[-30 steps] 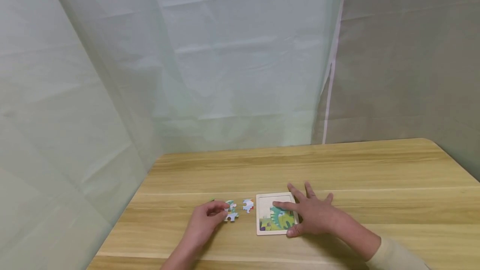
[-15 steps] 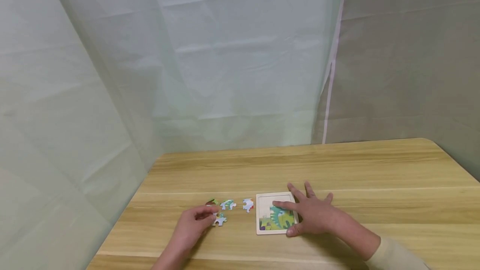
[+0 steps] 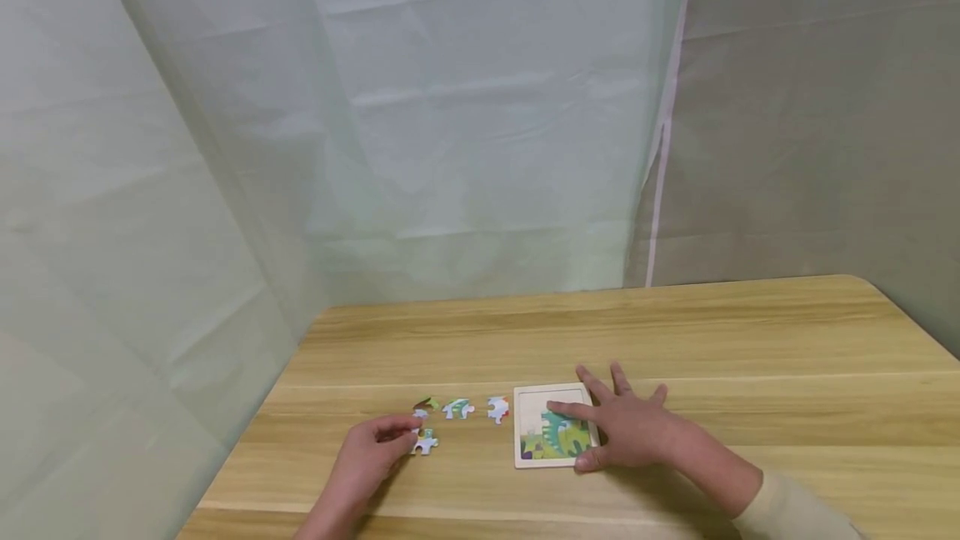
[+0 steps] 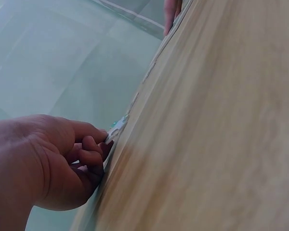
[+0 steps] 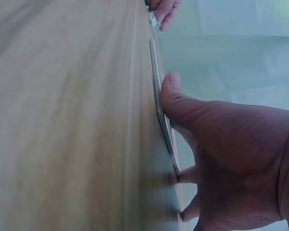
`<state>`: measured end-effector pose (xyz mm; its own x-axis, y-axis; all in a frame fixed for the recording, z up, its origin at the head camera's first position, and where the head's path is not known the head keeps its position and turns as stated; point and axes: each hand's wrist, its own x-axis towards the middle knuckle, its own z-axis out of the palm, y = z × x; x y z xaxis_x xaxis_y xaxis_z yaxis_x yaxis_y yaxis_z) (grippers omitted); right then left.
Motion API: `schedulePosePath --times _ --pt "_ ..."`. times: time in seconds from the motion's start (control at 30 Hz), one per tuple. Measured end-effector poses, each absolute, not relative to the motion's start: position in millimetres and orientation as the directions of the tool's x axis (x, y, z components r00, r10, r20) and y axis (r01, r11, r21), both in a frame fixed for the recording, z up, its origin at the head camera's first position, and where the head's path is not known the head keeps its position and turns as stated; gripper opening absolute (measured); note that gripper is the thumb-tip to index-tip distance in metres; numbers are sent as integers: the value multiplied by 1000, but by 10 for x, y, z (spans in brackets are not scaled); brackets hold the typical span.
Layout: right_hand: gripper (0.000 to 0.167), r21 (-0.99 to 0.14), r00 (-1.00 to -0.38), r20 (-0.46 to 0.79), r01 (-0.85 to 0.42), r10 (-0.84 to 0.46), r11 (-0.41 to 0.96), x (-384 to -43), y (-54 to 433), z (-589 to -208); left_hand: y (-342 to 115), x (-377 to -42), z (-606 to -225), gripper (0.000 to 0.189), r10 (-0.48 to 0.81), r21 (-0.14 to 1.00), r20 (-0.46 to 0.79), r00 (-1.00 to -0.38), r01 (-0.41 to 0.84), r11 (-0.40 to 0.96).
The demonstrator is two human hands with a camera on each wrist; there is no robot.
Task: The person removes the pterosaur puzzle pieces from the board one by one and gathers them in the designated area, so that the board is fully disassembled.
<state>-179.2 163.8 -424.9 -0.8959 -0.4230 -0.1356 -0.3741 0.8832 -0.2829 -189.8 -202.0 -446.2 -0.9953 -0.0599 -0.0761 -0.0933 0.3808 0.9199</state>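
My left hand (image 3: 372,450) pinches a light blue jigsaw piece (image 3: 425,443) between thumb and fingers, low over the tabletop. Its edge pokes past the fingertips in the left wrist view, where this hand (image 4: 48,161) fills the lower left. My right hand (image 3: 633,432) lies with fingers spread across the right side of a square wooden puzzle tray (image 3: 530,409). The thumb rests at the tray's lower right corner and one finger reaches over the picture. Joined pieces with a green dinosaur (image 3: 553,433) fill the tray's lower and right part; bare wood shows at upper left.
Loose jigsaw pieces lie in a row left of the tray: a brown and green one (image 3: 426,404), a green-striped one (image 3: 457,409) and a white one with red (image 3: 498,409). A pale curtain (image 3: 480,148) hangs behind the wooden table (image 3: 675,332).
My left hand has moved left and slightly nearer with the light blue jigsaw piece, uncovering the brown and green piece and the green-striped one. My right hand and the tray stay put.
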Motion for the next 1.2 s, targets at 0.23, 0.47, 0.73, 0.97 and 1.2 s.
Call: schedulePosePath --times 0.23,0.47,0.73,0.97,1.2 --pt "59 -267 -897 -162 -361 -411 893 -1800 1640 -4252 -2019 -1906 -4477 20 -65 918 -90 -994 -108 382" --pt "62 -266 -898 -163 -358 -408 895 -1791 1619 -4228 -2034 -1899 -4481 21 -63 911 -62 -996 -82 404" --pt "71 -260 -899 -164 -358 -407 897 -1784 1603 -4219 -1967 -1886 -4426 18 -94 872 20 -995 -28 489" --pt "79 -283 -905 -156 -343 -396 896 -1794 1617 -4241 -1789 -1897 -4437 14 -28 876 45 -999 26 481" --pt "81 -273 -905 -158 -344 -395 898 -1805 1624 -4251 -1596 -1931 -4451 14 45 887 73 -996 86 453"
